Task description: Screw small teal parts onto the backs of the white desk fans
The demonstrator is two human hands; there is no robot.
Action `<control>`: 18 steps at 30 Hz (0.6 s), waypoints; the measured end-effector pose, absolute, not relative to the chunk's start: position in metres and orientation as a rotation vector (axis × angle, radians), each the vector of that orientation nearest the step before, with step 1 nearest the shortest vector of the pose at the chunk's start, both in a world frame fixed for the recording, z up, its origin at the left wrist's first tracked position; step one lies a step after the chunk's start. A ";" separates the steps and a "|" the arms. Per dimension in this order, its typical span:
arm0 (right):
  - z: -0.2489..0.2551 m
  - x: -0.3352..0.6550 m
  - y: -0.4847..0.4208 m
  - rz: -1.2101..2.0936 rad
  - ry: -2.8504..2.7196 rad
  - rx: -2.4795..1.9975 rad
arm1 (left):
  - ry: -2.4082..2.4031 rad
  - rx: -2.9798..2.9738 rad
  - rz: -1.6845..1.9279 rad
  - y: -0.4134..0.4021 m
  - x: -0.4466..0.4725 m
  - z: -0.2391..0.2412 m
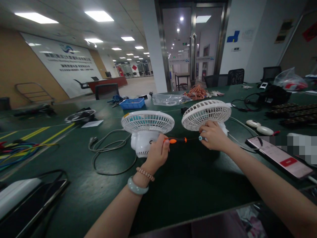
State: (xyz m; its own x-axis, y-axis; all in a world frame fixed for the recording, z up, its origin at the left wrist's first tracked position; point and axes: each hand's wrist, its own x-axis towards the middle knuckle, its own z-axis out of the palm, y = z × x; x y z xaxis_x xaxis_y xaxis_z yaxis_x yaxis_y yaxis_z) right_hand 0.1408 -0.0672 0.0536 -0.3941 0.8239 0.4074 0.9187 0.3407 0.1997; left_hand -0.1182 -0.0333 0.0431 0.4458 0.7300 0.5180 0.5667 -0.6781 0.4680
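Two white fans stand on the green table in front of me, the left fan with its grille tipped upward and the right fan tilted. My left hand is closed on an orange-and-black screwdriver, close against the left fan's housing. The screwdriver's thin shaft points right, toward my other hand. My right hand is closed in front of the right fan's lower edge, and a small light-blue piece shows at its fingertips. Its exact kind is unclear. The fingers hide part of the right fan's body.
A grey power cord loops left of the left fan. Behind are a blue tray, a clear plastic bag and copper wire. A phone lies at right, with white oval pieces beyond it. Coloured wires lie left.
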 end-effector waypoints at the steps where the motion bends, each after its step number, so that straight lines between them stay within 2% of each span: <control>1: 0.054 0.141 -0.067 -0.586 -2.372 -1.574 | 1.142 2.479 1.055 -0.033 -0.118 0.044; 18: 0.054 0.141 -0.067 -0.580 -2.372 -1.559 | 1.190 2.543 1.042 -0.032 -0.118 0.048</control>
State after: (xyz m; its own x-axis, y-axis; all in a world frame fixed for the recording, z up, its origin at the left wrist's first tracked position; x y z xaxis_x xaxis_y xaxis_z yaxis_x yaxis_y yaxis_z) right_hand 0.1407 -0.0669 0.0536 -0.3996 0.8198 0.4102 0.9166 0.3504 0.1925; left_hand -0.1178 -0.0322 0.0476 0.4450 0.7223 0.5295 0.6203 -0.6750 0.3995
